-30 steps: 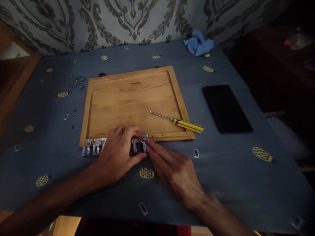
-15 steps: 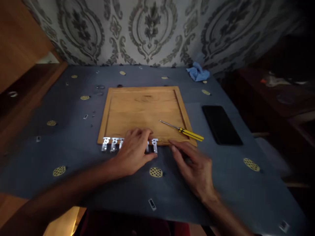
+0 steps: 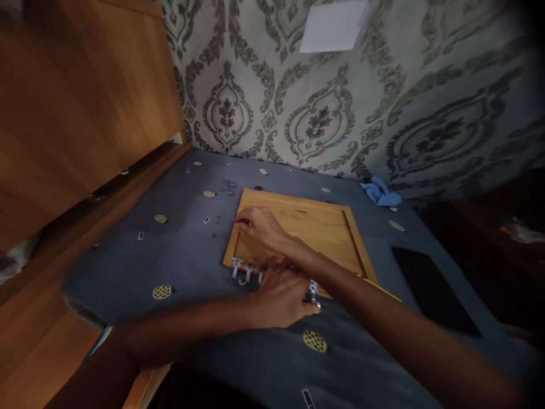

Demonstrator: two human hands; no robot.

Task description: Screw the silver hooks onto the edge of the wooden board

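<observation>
A wooden board (image 3: pixel 323 227) lies on the blue-grey cloth-covered table (image 3: pixel 183 261), with a row of metal hooks (image 3: pixel 237 267) along its near edge. My left hand (image 3: pixel 281 295) lies over the middle hooks, its fingers bent and its thumb beside a hook (image 3: pixel 313 293) at the right. My right arm crosses above it. My right hand (image 3: pixel 260 225) reaches over the board's left part with fingers stretched toward the left rim, holding nothing that I can see. Small screws (image 3: pixel 217 218) lie on the cloth just left of the board.
A yellow screwdriver (image 3: pixel 383 288) pokes out behind my right arm. A black phone (image 3: pixel 430 289) lies at the right, a blue rag (image 3: pixel 380 193) by the patterned wall. A wooden cabinet (image 3: pixel 63 113) stands along the left. Small metal rings (image 3: pixel 230 184) lie beyond the board.
My head has lifted and turned left. My right hand left the rightmost hook and swung across over my left arm to the board's left side. My left hand stays on the hooks.
</observation>
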